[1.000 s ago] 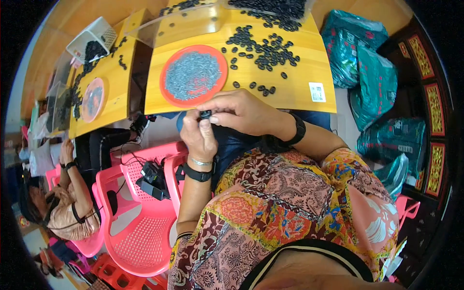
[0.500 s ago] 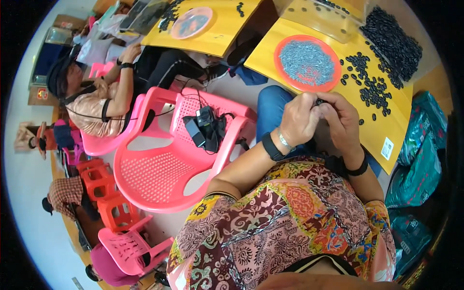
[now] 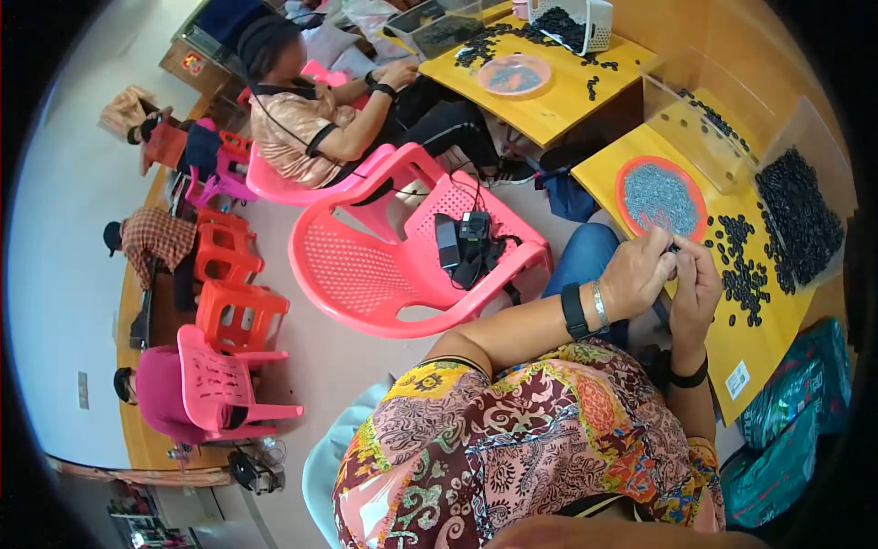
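Note:
My left hand [image 3: 636, 274] and my right hand [image 3: 695, 295] meet at the fingertips over the front edge of the yellow table [image 3: 739, 178]. Pinched between them is a small black piece [image 3: 674, 247], mostly hidden by the fingers. Just beyond the fingertips sits a round red tray [image 3: 622, 199] heaped with small silvery metal pieces [image 3: 660, 197]. Several loose black oval pieces [image 3: 745, 279] lie scattered on the table right of my hands. A large pile of the same black pieces [image 3: 798, 210] rests in a clear plastic bin [image 3: 840, 151] tipped on its side.
Left of me stands a pink plastic armchair [image 3: 357, 261] with black electronic devices [image 3: 471, 242] and a cable on its seat. A co-worker [image 3: 302, 119] sits at another yellow table [image 3: 562, 101]. Teal plastic bags [image 3: 777, 471] rest at the lower right. Orange stools [image 3: 240, 311] stand farther left.
The view has swung left, so the table and my hands appear farther right and lower. My hands stay joined around the small black piece.

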The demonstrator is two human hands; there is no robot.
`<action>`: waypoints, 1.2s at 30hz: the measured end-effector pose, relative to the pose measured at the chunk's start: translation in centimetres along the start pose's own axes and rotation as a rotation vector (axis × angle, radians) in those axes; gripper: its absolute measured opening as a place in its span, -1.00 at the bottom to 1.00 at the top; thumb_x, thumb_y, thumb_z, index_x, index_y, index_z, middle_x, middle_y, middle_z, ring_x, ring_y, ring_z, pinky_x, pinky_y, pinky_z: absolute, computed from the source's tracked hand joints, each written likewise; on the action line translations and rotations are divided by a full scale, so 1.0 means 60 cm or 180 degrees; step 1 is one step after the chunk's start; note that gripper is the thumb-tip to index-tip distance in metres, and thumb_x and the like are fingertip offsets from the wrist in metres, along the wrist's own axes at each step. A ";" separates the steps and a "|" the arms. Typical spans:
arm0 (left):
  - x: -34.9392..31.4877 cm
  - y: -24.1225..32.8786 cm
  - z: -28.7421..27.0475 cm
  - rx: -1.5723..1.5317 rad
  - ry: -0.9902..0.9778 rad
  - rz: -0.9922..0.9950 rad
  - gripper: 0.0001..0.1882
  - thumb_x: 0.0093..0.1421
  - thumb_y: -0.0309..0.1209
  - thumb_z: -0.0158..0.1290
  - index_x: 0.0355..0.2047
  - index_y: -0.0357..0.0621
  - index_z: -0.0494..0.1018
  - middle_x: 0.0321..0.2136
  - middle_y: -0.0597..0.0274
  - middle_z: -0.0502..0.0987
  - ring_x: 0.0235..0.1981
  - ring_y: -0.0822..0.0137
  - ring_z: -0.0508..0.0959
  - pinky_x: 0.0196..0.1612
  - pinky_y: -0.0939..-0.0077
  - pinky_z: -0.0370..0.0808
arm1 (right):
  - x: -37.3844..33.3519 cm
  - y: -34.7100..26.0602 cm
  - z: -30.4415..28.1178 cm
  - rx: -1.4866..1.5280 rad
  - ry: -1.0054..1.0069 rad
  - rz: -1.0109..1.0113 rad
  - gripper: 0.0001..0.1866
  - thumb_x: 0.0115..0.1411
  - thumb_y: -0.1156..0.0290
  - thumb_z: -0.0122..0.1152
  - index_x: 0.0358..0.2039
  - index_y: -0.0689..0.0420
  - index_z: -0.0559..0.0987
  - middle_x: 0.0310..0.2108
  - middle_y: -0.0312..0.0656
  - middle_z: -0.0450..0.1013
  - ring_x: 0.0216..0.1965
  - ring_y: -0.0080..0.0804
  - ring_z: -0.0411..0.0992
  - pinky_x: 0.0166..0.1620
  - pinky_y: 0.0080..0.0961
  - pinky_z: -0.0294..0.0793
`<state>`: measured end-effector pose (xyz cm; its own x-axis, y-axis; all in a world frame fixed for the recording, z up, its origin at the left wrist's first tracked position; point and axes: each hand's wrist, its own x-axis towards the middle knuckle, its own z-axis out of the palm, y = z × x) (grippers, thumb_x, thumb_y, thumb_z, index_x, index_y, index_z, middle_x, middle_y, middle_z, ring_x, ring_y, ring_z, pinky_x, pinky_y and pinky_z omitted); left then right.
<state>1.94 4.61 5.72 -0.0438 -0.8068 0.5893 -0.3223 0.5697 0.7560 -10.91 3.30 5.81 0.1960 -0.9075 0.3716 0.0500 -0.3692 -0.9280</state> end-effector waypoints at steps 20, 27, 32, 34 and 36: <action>-0.004 -0.022 0.055 -0.0507 -0.0653 -0.0306 -0.88 0.24 -0.43 -0.19 -0.33 -0.24 0.29 -0.65 0.02 0.40 -0.60 0.11 0.47 -0.53 0.32 0.35 | -0.022 0.001 -0.068 0.0412 0.0066 0.0688 -0.88 0.22 0.47 0.03 -0.32 0.23 0.51 -0.52 -0.37 0.41 -0.48 -0.73 0.33 -0.42 -0.75 0.32; -0.045 -0.080 0.047 -0.0095 -0.1240 -0.0827 -0.81 0.20 -0.36 -0.11 -0.44 -0.26 0.31 -0.64 -0.10 0.36 -0.55 -0.09 0.44 -0.49 0.21 0.33 | 0.128 0.022 -0.154 -0.1028 -0.0375 0.0008 -0.80 0.16 0.29 0.09 -0.44 0.17 0.48 -0.62 -0.37 0.37 -0.62 -0.67 0.35 -0.58 -0.67 0.33; -0.054 -0.101 0.057 -0.0050 -0.1342 -0.0806 -0.86 0.16 -0.41 -0.05 -0.42 -0.26 0.32 -0.62 -0.11 0.38 -0.53 -0.09 0.46 -0.47 0.22 0.36 | 0.282 -0.019 -0.199 -0.2619 0.1123 -0.1289 -0.65 0.15 0.23 0.06 -0.14 0.19 0.50 -0.29 -0.01 0.51 -0.29 -0.25 0.52 -0.23 -0.40 0.47; -0.062 -0.113 0.056 -0.0163 -0.1344 -0.0928 -0.86 0.16 -0.40 -0.04 -0.41 -0.25 0.33 -0.62 -0.11 0.39 -0.53 -0.09 0.46 -0.46 0.23 0.37 | 0.279 -0.015 -0.201 -0.2598 0.1093 -0.0762 -0.63 0.12 0.23 0.09 -0.14 0.20 0.51 -0.30 0.01 0.50 -0.30 -0.21 0.51 -0.20 -0.39 0.47; -0.071 -0.142 0.061 -0.0090 -0.1359 -0.0915 -0.85 0.17 -0.39 -0.05 -0.44 -0.24 0.34 -0.66 0.08 0.39 -0.60 0.18 0.43 -0.52 0.39 0.36 | 0.257 0.038 -0.217 -0.2638 0.1060 -0.0570 -0.68 0.09 0.24 0.13 -0.22 0.18 0.55 -0.33 -0.02 0.51 -0.32 -0.19 0.50 -0.22 -0.39 0.46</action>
<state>1.43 2.63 -4.26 -0.3412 -0.9201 0.1922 -0.3525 0.3148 0.8813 -20.55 -14.12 9.77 -0.0462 -0.7861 0.6164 -0.6928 -0.4193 -0.5867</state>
